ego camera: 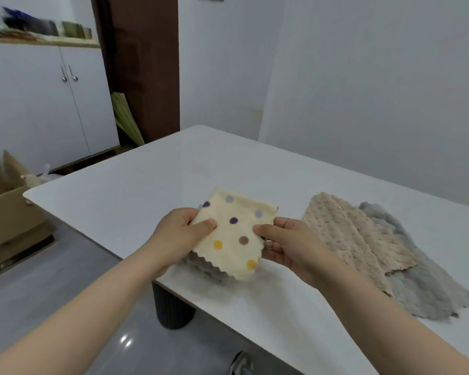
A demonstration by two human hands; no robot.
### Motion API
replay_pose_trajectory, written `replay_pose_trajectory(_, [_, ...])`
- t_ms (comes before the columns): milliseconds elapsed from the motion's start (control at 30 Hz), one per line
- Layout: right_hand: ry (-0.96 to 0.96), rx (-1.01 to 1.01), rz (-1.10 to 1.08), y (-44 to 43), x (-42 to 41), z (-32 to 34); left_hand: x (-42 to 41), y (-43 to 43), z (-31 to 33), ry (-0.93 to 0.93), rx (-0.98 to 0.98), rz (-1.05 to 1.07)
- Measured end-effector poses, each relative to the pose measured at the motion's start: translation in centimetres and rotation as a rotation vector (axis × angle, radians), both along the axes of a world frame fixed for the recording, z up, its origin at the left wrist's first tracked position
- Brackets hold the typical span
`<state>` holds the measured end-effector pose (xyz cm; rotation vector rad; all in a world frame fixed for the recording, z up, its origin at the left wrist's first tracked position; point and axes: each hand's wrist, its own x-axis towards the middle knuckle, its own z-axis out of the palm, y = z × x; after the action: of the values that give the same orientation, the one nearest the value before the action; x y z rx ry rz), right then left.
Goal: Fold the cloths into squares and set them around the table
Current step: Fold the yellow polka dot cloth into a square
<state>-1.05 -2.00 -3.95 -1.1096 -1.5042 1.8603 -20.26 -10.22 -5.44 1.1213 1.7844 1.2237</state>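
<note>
L hand [173, 234] and R hand [287, 244] pinch the folded polka-dot cloth [233, 234] by opposite side edges, thumbs on top.
Cloth held just above the table [146, 180] nr its near edge, long axis running away from the person. Grey folded cloth [201, 269] sits right beneath. Beige cloth [349, 239] and flat grey cloth [417, 266] lie to the R, closer to the R hand.

Soft even light, faint shadow on the table [222, 293] below the fingers [205, 225], glare on the floor [126, 341] down-left, shelf clutter [25, 25] smeared far upper-left, edges bowed.
</note>
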Motion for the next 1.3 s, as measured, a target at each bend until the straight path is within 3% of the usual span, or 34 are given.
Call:
replay_pose_trajectory(700, [-0.051,0.046,0.03,21.3,-23.7,-3.0,-21.8,21.3,-3.4,-0.121,0.09,0.483])
replay_pose_trajectory(900, [-0.102,0.105,0.003,25.6,-27.4,-4.1,-25.7,25.7,-4.6,-0.039,0.098,0.54])
replay_pose_trajectory(1133, [-0.372,0.271,-0.043,29.0,-31.7,-5.9,-28.3,28.4,-5.4,0.267,0.097,0.59])
replay_pose_trajectory(1300, [-0.394,0.312,-0.053,30.5,-33.7,-6.5,-29.7,29.8,-6.9,0.354,0.081,0.624])
